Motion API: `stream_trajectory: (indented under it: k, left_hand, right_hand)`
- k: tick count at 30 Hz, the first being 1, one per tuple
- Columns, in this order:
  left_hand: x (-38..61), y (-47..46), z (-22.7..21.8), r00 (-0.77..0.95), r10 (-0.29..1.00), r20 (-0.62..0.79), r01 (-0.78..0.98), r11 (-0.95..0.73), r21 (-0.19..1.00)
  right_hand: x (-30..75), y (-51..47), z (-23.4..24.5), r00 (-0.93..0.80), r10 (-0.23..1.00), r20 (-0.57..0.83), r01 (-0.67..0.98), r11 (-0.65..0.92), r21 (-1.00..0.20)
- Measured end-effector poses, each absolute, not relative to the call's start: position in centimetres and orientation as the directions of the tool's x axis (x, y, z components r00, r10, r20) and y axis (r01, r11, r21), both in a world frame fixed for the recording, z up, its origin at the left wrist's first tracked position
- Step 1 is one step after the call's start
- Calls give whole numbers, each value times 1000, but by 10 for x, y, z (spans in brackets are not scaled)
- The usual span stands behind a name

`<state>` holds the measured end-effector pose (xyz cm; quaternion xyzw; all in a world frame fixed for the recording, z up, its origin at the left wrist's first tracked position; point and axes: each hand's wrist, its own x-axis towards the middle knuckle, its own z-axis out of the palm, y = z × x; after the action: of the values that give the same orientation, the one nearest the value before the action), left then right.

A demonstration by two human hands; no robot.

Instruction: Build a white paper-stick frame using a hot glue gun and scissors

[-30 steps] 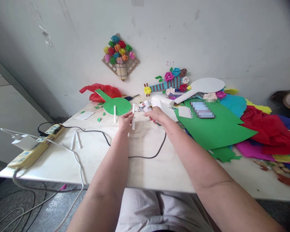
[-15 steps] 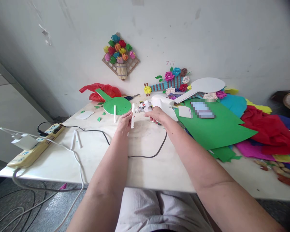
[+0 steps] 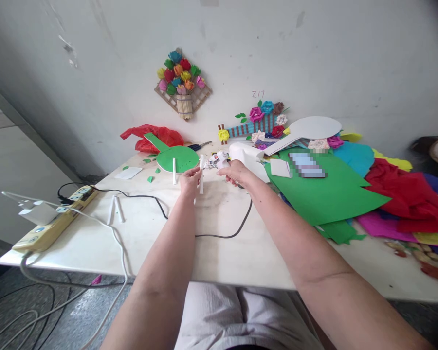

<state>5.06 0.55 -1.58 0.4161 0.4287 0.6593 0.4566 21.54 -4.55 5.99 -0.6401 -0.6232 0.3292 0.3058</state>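
Note:
My left hand (image 3: 190,180) pinches a thin white paper stick (image 3: 202,174), held nearly upright. Closed around the handle of a white corded glue gun (image 3: 222,156) is my right hand (image 3: 238,173); the gun's nozzle side points left, close to the stick, but whether they touch I cannot tell. Its black cord (image 3: 219,236) passes under my left forearm. Just left of my left hand, another white stick (image 3: 174,171) stands in front of a green paddle-shaped board (image 3: 168,156). Two more white sticks (image 3: 118,210) lie farther left on the table.
A yellow power strip (image 3: 40,238) with plugs and cables lies on the left. Green sheets (image 3: 324,194), a phone (image 3: 307,166) and coloured crepe paper (image 3: 412,194) cover the right side. A white paddle-shaped board (image 3: 316,128) and a red bag (image 3: 168,137) are at the back.
The view has shifted very slightly. My left hand has tilted the white stick a little more upright; the right hand and glue gun stay almost in place.

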Motion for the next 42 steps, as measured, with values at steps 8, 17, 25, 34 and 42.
stream_trajectory:
  k: [8, 17, 25, 34, 42]
  left_hand:
    - [53, 2, -11, -145, 987, 67, -508, -132, 851]
    - [55, 0, -11, -72, 994, 83, -524, -109, 845]
    - [53, 4, -15, -143, 979, 147, -313, -186, 931]
    - [52, 7, -17, -216, 962, 166, -260, -220, 940]
    - [51, 8, -17, -141, 988, 68, -511, -131, 850]
  right_hand:
    - [218, -45, 60, 38, 998, -45, 577, -59, -815]
    - [216, -43, 57, 23, 998, -64, 592, -65, -803]
    - [215, -43, 56, 23, 998, -61, 586, -63, -807]
    - [212, -47, 62, 19, 999, -39, 657, -42, -753]
    - [216, -45, 64, 12, 1000, -27, 646, -28, -763]
